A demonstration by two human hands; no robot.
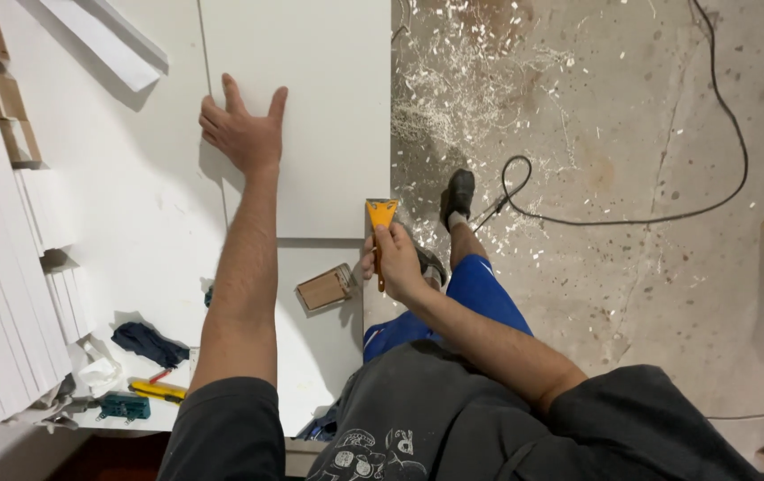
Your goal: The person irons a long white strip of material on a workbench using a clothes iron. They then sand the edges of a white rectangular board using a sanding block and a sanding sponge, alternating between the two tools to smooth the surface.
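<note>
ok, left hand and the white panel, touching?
Touching. In the head view, the left hand lies flat, fingers spread, on the white panel, with no gap showing under the palm. The right hand holds the yellow scraper at the panel's edge.

Bright, even overhead light, white panel (311, 116) near blown out toward 12 o'clock, soft short shadows falling toward 3 o'clock beside the left hand (241, 132) and wood block (326, 287), mild wide-angle stretch at edges, focus sharp throughout.
</note>
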